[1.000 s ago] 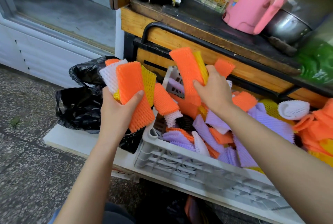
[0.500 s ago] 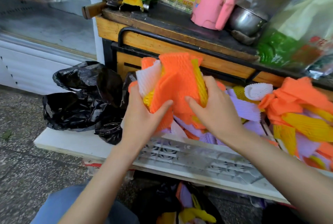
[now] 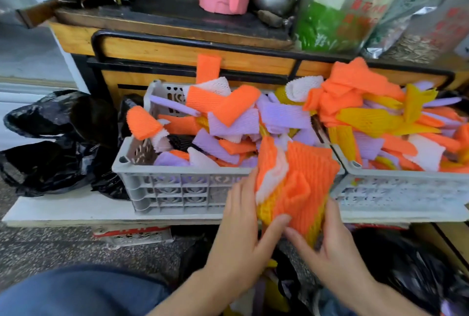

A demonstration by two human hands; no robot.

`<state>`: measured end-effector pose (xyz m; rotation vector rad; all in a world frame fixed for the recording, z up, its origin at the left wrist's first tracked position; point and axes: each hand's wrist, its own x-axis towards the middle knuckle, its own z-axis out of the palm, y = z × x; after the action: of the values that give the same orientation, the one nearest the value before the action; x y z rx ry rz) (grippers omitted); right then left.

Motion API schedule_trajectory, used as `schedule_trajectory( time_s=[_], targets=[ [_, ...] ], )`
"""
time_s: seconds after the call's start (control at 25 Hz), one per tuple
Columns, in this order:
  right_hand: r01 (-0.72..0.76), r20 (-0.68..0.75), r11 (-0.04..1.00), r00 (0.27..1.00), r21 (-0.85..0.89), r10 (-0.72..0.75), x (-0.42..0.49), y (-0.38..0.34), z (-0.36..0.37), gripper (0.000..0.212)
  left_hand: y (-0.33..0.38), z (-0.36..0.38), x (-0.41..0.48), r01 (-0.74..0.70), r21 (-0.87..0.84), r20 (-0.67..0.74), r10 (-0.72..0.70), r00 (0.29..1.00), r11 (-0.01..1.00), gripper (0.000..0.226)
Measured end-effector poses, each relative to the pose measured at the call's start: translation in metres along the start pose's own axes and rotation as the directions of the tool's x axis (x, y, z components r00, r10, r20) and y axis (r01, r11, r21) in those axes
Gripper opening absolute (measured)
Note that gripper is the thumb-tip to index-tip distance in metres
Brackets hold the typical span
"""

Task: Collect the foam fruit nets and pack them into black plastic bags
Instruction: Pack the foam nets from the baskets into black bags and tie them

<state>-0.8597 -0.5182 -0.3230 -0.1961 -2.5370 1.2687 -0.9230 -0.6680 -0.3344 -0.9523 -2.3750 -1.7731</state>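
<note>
Orange-topped net bundle [image 3: 297, 183] stands upright — left hand [image 3: 243, 247], right hand [image 3: 327, 257] gripping.

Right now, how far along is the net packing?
Done: a few nets show in the black bag below. In hand: left hand and right hand grip a mixed bundle of nets over it. Left: both the left crate and right crate are heaped full.
</note>
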Motion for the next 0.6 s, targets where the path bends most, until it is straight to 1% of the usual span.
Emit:
schedule_trajectory(
  time_s=[0.08,0.12,0.16,0.24,0.28,0.32,0.36,0.4,0.44,0.48,0.52,0.56,0.6],
  targets=[
    [-0.107,0.023,0.994,0.994,0.02,0.107,-0.018,0.031,0.005,0.072,-0.017,0.021,-0.011,0.08,-0.012,0.119,-0.078,0.99,0.997,0.086],
    [-0.159,0.048,0.987,0.986,0.014,0.158,-0.025,0.042,0.009,0.069,-0.027,0.03,-0.014,0.153,-0.038,0.178,-0.144,0.973,0.987,0.092],
    [-0.189,0.085,0.982,0.979,0.009,0.187,-0.032,0.051,0.015,0.062,-0.037,0.039,-0.018,0.237,-0.065,0.207,-0.219,0.953,0.969,0.099],
    [-0.166,0.182,0.986,0.97,0.024,0.159,-0.044,0.064,0.033,0.059,-0.059,0.051,-0.025,0.409,-0.067,0.175,-0.393,0.903,0.91,0.112],
    [-0.166,0.241,0.985,0.959,0.055,0.148,-0.05,0.07,0.042,0.06,-0.069,0.055,-0.028,0.495,-0.018,0.153,-0.487,0.86,0.869,0.117],
    [-0.199,0.302,0.975,0.939,0.098,0.161,-0.055,0.076,0.051,0.06,-0.077,0.055,-0.029,0.562,0.035,0.147,-0.56,0.815,0.827,0.122],
    [-0.254,0.352,0.957,0.916,0.138,0.192,-0.059,0.081,0.059,0.06,-0.085,0.056,-0.032,0.612,0.073,0.161,-0.615,0.772,0.788,0.122],
    [-0.306,0.382,0.936,0.897,0.173,0.222,-0.062,0.087,0.065,0.059,-0.092,0.056,-0.033,0.647,0.1,0.173,-0.654,0.737,0.756,0.115],
    [-0.359,0.401,0.913,0.878,0.193,0.26,-0.063,0.093,0.071,0.059,-0.099,0.055,-0.035,0.665,0.12,0.179,-0.675,0.715,0.737,0.1],
    [-0.417,0.426,0.882,0.854,0.219,0.298,-0.065,0.097,0.074,0.058,-0.104,0.054,-0.036,0.674,0.142,0.177,-0.689,0.703,0.725,0.082],
    [-0.468,0.447,0.852,0.83,0.233,0.334,-0.066,0.102,0.077,0.055,-0.106,0.054,-0.036,0.674,0.162,0.163,-0.693,0.702,0.721,0.068],
    [-0.508,0.454,0.827,0.812,0.24,0.366,-0.067,0.107,0.079,0.05,-0.11,0.055,-0.036,0.677,0.194,0.151,-0.703,0.695,0.71,0.062],
    [-0.526,0.422,0.82,0.811,0.226,0.404,-0.068,0.113,0.08,0.045,-0.114,0.057,-0.036,0.679,0.216,0.135,-0.71,0.691,0.701,0.061]
  ],
)
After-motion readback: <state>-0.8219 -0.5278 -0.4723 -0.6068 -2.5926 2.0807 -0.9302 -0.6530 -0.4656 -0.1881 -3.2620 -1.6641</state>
